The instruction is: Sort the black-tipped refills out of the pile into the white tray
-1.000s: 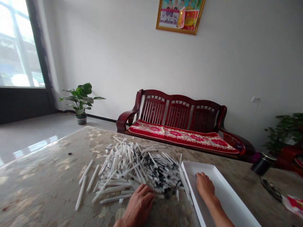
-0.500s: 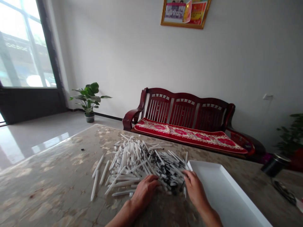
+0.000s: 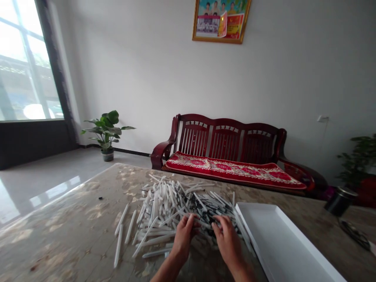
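Note:
A heap of slim whitish, pen-like sticks (image 3: 164, 199) lies on the patterned table, with dark pieces mixed in on its right side. At the near edge of the heap, my left hand (image 3: 183, 237) is closed, thumb and fingers pinching one end of a pale pen-like stick (image 3: 203, 224). My right hand (image 3: 227, 239) has its fingertips closed at the other end, beside the dark pieces. Blur and the sticks behind hide the exact contact there. A few single sticks (image 3: 119, 244) lie apart, left of the heap.
Right of the heap stands a shallow white tray (image 3: 289, 244). A black cylinder (image 3: 340, 201) and a dark cable (image 3: 354, 235) are at the table's far right. Beyond the table (image 3: 73, 235) are a red wooden bench (image 3: 226, 143) and a potted plant (image 3: 107, 154).
Both hands have come up from the table, and my right hand has moved left, away from the tray's edge. Now they meet at one stick. The view has tilted slightly up.

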`<state>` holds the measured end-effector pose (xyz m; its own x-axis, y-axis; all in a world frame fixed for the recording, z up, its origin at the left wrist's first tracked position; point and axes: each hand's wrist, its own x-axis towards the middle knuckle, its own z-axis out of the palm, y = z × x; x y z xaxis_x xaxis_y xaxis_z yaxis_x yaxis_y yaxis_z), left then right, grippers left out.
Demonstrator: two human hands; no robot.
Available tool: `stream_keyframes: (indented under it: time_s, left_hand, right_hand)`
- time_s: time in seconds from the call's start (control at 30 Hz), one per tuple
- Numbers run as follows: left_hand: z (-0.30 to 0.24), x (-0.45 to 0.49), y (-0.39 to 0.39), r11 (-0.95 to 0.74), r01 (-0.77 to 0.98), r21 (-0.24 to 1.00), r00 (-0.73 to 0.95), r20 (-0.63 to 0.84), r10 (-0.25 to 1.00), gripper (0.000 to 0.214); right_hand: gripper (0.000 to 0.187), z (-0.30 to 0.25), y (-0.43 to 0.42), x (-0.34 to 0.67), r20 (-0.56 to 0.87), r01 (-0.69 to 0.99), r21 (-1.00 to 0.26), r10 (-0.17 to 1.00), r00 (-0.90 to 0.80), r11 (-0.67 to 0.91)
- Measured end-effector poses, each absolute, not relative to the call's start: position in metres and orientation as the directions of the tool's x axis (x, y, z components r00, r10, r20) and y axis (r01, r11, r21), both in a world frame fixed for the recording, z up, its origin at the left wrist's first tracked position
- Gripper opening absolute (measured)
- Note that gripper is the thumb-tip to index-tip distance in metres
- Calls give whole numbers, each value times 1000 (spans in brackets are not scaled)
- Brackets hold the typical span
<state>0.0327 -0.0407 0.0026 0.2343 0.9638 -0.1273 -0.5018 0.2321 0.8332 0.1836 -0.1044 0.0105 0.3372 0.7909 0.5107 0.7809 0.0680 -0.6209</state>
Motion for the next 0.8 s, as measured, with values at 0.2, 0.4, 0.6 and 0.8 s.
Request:
stream_keyframes:
  time_s: [0.2,0.4,0.6,0.8]
  left_hand:
    - [8,21,-35,351,-626,697,346,-155,925,50]
    - [8,25,-31,384,-650,656,383,-153,911,39]
    - [9,25,-31,396,-669,629,376,-173,910,29]
    - [12,25,-31,415,-673,612,372,-206,905,26]
  right_hand:
    - [17,-12,-121,214,366,841,-498,827,426,-213]
    - [18,-17,-119,223,428,853,-508,823,373,-123]
    - [24,4,-135,231,532,809,-580,707,466,-97]
    - [22,9,-150,217,514,755,-655,728,453,-7]
